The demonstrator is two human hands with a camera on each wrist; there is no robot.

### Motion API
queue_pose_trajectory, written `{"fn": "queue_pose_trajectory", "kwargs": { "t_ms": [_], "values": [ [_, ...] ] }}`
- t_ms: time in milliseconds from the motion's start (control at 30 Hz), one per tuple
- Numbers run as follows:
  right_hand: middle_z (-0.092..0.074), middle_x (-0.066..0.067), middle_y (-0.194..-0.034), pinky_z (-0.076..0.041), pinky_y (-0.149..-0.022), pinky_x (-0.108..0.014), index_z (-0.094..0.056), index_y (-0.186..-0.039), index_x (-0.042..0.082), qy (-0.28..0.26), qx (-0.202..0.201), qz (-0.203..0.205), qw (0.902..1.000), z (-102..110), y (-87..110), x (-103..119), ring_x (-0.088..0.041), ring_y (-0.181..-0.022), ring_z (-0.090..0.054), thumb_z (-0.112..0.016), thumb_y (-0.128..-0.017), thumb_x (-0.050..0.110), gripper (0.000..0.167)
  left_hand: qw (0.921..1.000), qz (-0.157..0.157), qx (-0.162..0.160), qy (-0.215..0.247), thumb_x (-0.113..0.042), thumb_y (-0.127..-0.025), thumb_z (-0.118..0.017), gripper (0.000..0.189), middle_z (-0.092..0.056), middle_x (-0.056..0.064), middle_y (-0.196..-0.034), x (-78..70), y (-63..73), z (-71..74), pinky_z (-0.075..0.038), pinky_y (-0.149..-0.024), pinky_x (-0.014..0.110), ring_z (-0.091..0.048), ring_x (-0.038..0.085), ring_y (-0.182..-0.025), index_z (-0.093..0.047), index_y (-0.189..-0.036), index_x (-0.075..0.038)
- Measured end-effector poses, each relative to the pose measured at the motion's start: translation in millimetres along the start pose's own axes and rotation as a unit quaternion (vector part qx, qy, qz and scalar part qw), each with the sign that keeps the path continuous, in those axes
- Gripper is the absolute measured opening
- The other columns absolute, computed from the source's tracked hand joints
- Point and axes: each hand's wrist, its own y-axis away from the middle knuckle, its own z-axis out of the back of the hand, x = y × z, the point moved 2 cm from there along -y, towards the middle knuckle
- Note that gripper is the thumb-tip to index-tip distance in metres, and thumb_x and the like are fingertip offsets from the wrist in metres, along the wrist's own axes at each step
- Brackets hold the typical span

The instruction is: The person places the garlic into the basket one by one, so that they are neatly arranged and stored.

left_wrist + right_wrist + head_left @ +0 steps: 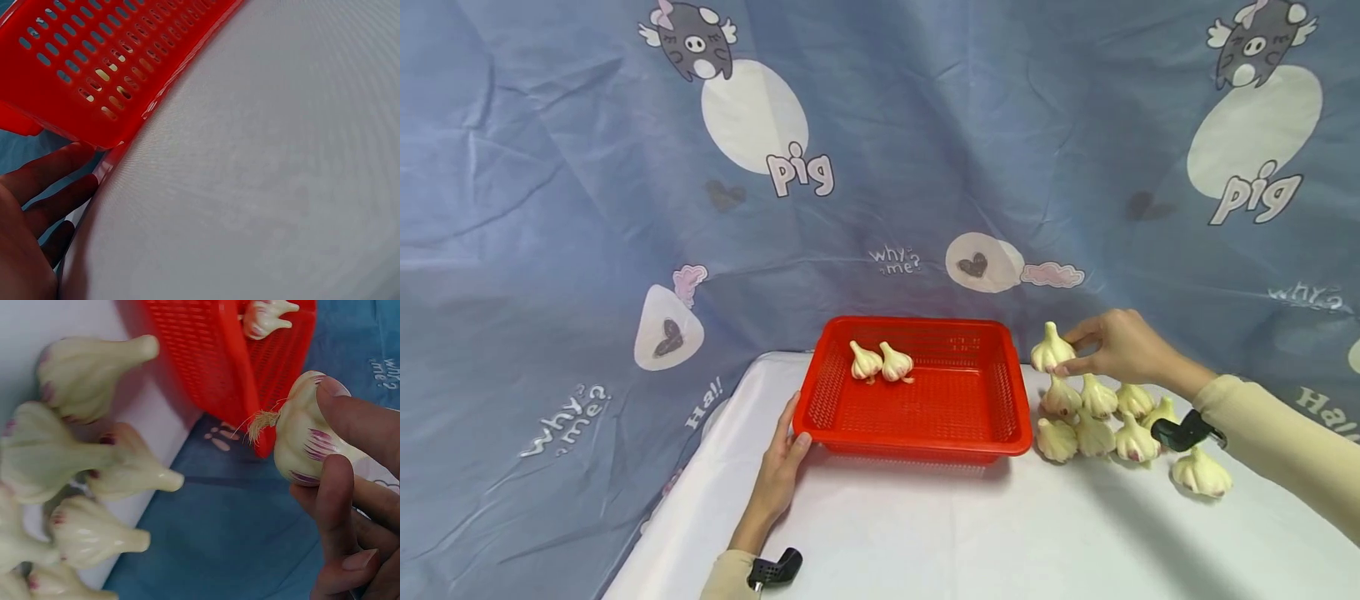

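In the head view my right hand pinches a garlic bulb between thumb and fingers, stem up, above a group of bulbs. The right wrist view shows the held garlic bulb with purple streaks and dry roots, apart from the red basket's wall. My left hand rests at the near left corner of the red plastic basket. Its fingers look loosely extended in the left wrist view, the upper one touching the corner. Two garlic bulbs lie side by side inside, towards the far left.
Several garlic bulbs sit close together right of the basket on the white table. One separate bulb lies nearer the right forearm. A blue printed cloth hangs behind the table.
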Motion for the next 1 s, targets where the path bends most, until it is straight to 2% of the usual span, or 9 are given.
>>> {"fn": "queue_pose_trajectory", "kwargs": {
  "t_ms": [200,367,567,667,733,800,900,967,1000],
  "values": [
    [-0.083,-0.002,-0.093,-0.058,-0.084,-0.047,-0.084,-0.107,0.008,-0.006,-0.005,0.010,0.9999,-5.2,-23.5,6.8,-0.027,-0.095,-0.080,-0.098,-0.074,0.040,0.048,1.0000,0.000,-0.001,-0.008,-0.023,-0.110,-0.051,0.068,-0.036,0.000,-0.172,-1.4,0.0,-2.0,-0.030,-0.119,0.024,-0.044,0.025,-0.153,-0.022,-0.170,-0.039],
    [-0.083,0.001,-0.091,-0.055,-0.087,-0.043,-0.085,-0.104,0.013,-0.023,-0.011,0.009,0.9996,-14.0,-42.3,12.5,-0.024,-0.096,-0.080,-0.098,-0.074,0.037,0.041,0.9999,0.003,0.002,-0.011,-0.024,-0.110,-0.051,0.068,-0.037,0.001,-0.172,-2.1,-0.8,-2.8,-0.033,-0.119,0.027,-0.047,0.026,-0.151,-0.021,-0.170,-0.040],
    [-0.084,-0.003,-0.094,-0.058,-0.088,-0.047,-0.085,-0.103,0.011,-0.041,-0.011,0.004,0.9991,-28.0,-62.4,17.7,-0.027,-0.096,-0.080,-0.097,-0.075,0.039,0.042,1.0000,-0.004,0.002,-0.006,-0.025,-0.109,-0.051,0.068,-0.035,0.003,-0.173,-2.0,-2.3,-2.7,-0.031,-0.123,0.060,-0.044,0.031,-0.153,-0.022,-0.169,-0.039],
    [-0.084,-0.004,-0.096,-0.059,-0.089,-0.049,-0.085,-0.102,0.011,-0.050,-0.009,-0.001,0.9987,-34.1,-73.1,21.8,-0.027,-0.098,-0.080,-0.097,-0.075,0.038,0.041,1.0000,-0.009,0.002,0.001,-0.024,-0.109,-0.051,0.068,-0.035,0.004,-0.173,-2.3,-2.5,-1.8,-0.029,-0.123,0.068,-0.043,0.033,-0.153,-0.023,-0.169,-0.038],
    [-0.083,-0.006,-0.097,-0.060,-0.088,-0.049,-0.085,-0.102,0.010,-0.055,-0.008,0.000,0.9984,-37.6,-80.6,25.2,-0.028,-0.098,-0.080,-0.097,-0.075,0.037,0.040,1.0000,-0.008,0.000,0.001,-0.024,-0.109,-0.051,0.068,-0.036,0.003,-0.172,-3.2,-2.2,-1.0,-0.029,-0.123,0.065,-0.044,0.032,-0.153,-0.023,-0.169,-0.038],
    [-0.083,-0.006,-0.097,-0.059,-0.088,-0.048,-0.085,-0.101,0.010,-0.060,-0.008,-0.002,0.9982,-41.2,-88.4,29.5,-0.028,-0.099,-0.079,-0.098,-0.075,0.034,0.038,1.0000,-0.005,0.000,0.001,-0.023,-0.109,-0.051,0.068,-0.037,0.003,-0.172,-3.7,-1.6,-0.3,-0.033,-0.125,0.050,-0.046,0.029,-0.152,-0.022,-0.169,-0.039],
    [-0.083,-0.006,-0.096,-0.058,-0.085,-0.042,-0.086,-0.102,0.010,-0.063,-0.005,-0.002,0.9980,-46.6,-98.9,36.4,-0.026,-0.097,-0.079,-0.098,-0.074,0.032,0.038,1.0000,0.003,-0.001,-0.007,-0.024,-0.110,-0.050,0.068,-0.038,0.002,-0.172,-2.2,-0.7,-0.2,-0.033,-0.123,0.038,-0.047,0.025,-0.151,-0.021,-0.170,-0.040],
    [-0.083,-0.005,-0.094,-0.056,-0.083,-0.039,-0.086,-0.102,0.009,-0.068,-0.002,-0.002,0.9977,-51.2,-104.9,40.9,-0.023,-0.094,-0.080,-0.098,-0.074,0.030,0.037,0.9999,0.007,-0.002,-0.010,-0.024,-0.110,-0.050,0.068,-0.038,0.001,-0.171,-0.6,-0.4,-0.7,-0.033,-0.122,0.036,-0.048,0.024,-0.150,-0.021,-0.169,-0.040],
    [-0.083,-0.005,-0.093,-0.056,-0.083,-0.039,-0.086,-0.102,0.009,-0.070,0.001,0.000,0.9975,-53.8,-107.3,42.7,-0.021,-0.092,-0.080,-0.098,-0.074,0.029,0.037,0.9999,0.006,-0.001,-0.011,-0.024,-0.110,-0.050,0.068,-0.038,0.001,-0.172,0.2,-0.4,-1.1,-0.033,-0.123,0.042,-0.048,0.024,-0.150,-0.021,-0.169,-0.040]
  ]
}}
